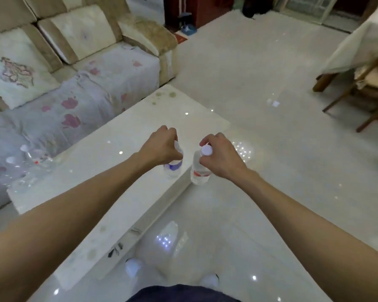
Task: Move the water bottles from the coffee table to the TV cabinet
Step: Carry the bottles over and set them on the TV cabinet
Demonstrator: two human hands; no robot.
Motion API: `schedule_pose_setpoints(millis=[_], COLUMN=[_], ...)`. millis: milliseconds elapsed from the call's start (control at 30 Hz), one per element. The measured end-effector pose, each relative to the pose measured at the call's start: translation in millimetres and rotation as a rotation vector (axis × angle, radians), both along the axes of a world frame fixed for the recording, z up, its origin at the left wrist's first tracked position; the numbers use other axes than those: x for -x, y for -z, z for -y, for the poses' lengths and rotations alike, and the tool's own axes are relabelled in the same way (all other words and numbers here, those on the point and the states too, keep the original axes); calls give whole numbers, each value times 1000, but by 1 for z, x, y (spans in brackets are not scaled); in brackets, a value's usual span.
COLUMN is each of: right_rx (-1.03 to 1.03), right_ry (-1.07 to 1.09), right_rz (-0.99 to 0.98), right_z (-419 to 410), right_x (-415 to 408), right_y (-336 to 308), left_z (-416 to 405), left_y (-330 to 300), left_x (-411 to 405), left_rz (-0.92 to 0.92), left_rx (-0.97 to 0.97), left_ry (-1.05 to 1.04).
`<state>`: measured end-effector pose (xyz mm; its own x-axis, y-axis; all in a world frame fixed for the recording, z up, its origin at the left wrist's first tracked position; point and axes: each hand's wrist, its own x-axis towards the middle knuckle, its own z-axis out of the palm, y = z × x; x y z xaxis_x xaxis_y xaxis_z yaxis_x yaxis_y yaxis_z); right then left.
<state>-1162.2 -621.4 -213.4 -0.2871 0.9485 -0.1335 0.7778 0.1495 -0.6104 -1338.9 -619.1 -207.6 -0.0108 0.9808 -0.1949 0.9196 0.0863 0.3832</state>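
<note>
My left hand grips the top of a clear water bottle with a blue label, which hangs over the near edge of the white coffee table. My right hand holds a second clear bottle with a red label by its white cap, just past the table's edge, above the floor. Several more clear bottles stand grouped at the table's left end. The TV cabinet is not in view.
A beige sofa with a flowered cover runs along the far side of the table. A wooden chair and cloth-covered dining table stand at the right. Glossy white floor lies between them and around my feet.
</note>
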Motion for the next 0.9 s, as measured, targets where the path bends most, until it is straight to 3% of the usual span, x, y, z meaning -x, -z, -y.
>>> schedule_pose_setpoints(millis=[533, 900], right_rx=[-5, 89], right_ry=[836, 1358], right_rz=[25, 70], right_z=[72, 139], right_x=[-437, -691], right_y=[-23, -13], left_z=[-49, -33], left_y=[-23, -17], left_x=[-504, -837], left_rz=[16, 25], left_rx=[-85, -21], left_ry=[885, 1402])
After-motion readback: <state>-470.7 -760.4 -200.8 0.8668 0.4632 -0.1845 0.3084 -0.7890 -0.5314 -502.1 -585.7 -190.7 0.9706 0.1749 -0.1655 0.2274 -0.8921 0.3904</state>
